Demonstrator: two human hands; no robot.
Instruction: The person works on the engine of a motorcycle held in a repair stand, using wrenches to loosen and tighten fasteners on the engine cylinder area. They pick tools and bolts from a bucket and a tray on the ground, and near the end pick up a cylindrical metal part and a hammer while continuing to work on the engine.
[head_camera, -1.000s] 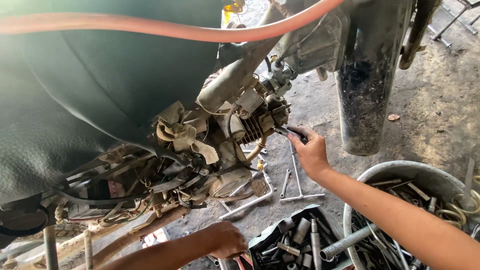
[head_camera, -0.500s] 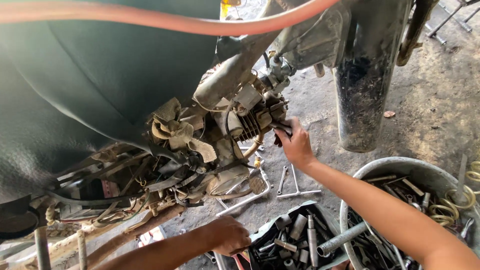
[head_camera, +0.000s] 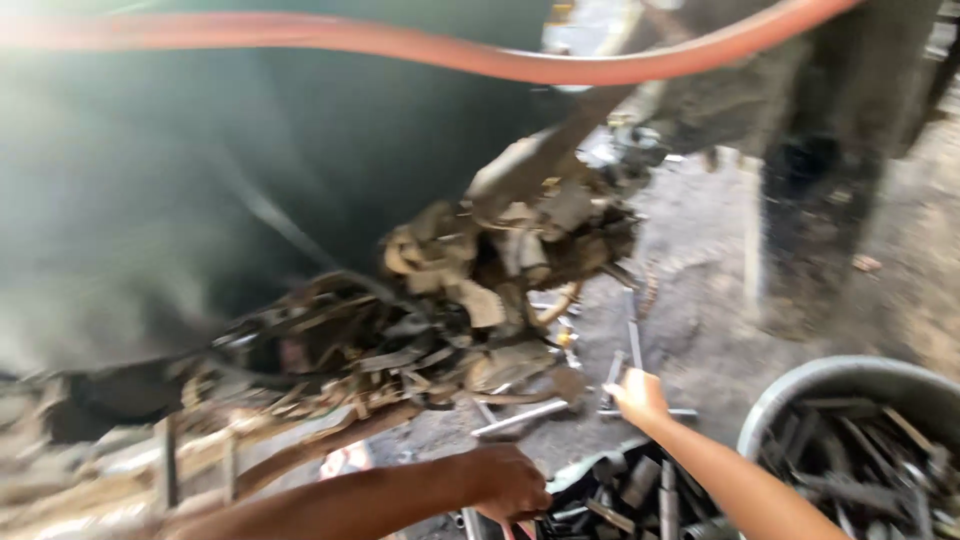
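Workshop floor (head_camera: 720, 330) | right hand (head_camera: 638, 397) reaches metal tools (head_camera: 630, 350), grip unclear | left hand (head_camera: 510, 482) curled at toolbox (head_camera: 640, 490), hold unclear | engine (head_camera: 520, 250) untouched

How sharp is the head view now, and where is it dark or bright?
Head view: strong motion blur smears the engine parts and the right hand; the dark green body panel lies in shadow; the concrete floor at right is brighter.
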